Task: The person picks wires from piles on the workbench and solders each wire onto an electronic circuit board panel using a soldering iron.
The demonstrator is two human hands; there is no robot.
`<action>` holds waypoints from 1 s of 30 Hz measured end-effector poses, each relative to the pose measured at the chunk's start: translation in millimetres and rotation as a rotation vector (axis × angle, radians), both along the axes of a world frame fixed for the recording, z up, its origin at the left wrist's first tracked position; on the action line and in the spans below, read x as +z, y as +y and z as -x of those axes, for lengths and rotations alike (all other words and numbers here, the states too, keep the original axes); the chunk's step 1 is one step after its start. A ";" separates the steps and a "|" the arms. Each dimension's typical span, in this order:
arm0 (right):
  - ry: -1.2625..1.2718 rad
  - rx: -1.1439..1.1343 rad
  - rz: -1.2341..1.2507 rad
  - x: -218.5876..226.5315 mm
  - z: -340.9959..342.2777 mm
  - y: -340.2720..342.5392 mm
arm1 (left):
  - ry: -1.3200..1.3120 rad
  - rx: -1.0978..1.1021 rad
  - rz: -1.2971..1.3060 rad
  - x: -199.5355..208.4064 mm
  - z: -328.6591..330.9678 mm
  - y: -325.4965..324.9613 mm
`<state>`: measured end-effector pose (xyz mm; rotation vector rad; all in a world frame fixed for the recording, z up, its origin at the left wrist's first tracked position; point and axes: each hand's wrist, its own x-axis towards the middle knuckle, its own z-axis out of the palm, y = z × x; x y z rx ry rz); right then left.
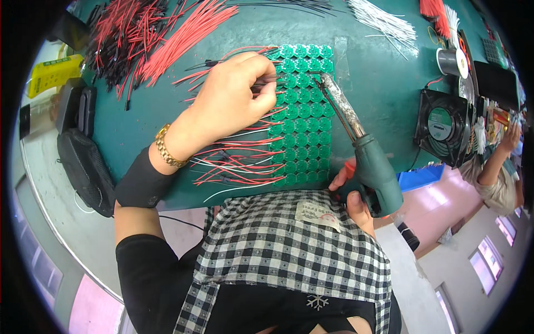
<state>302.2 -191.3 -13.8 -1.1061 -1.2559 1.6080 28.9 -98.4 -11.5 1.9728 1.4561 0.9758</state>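
Observation:
My left hand (239,92) is over the left edge of a panel of small round green circuit boards (303,128). Its thumb and forefinger are pinched together on a thin dark wire, mostly hidden by the fingers. My right hand (359,206) is wrapped round the green handle of a soldering gun (375,167), near the table's front edge. The gun's worn metal barrel (340,100) slants up and left, with its tip over the upper right part of the panel. Red, black and white wires (239,158) stick out leftward from the panel's left column.
Piles of red and black wires (181,39) lie at the far left, white wires (386,25) at the far right. A wire spool (451,62) and a black fan (444,127) stand on the right. A black pouch (83,167) sits at the left edge. Another person's arm (500,153) shows at right.

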 end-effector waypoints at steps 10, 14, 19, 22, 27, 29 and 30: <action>-0.105 0.057 -0.025 4.1 14.4 4.3 | 0.034 0.041 -0.011 -11.3 4.4 4.8; -0.116 0.083 -0.037 -0.6 10.5 4.8 | 0.033 0.045 0.009 -10.2 4.4 2.6; -0.149 0.092 -0.031 -0.8 9.1 3.1 | 0.029 0.033 -0.002 -11.2 5.7 3.1; -0.196 0.092 -0.070 -1.2 9.5 4.4 | 0.032 0.028 0.007 -11.6 6.5 3.1; -0.231 0.086 -0.093 1.5 15.3 3.2 | 0.041 0.015 -0.020 -15.0 10.5 -0.6; -0.290 0.091 -0.106 2.6 17.6 3.0 | 0.045 0.012 -0.024 -16.0 11.4 -1.3; -0.290 0.092 -0.104 1.9 16.5 3.3 | 0.061 0.007 -0.027 -16.0 11.5 -0.9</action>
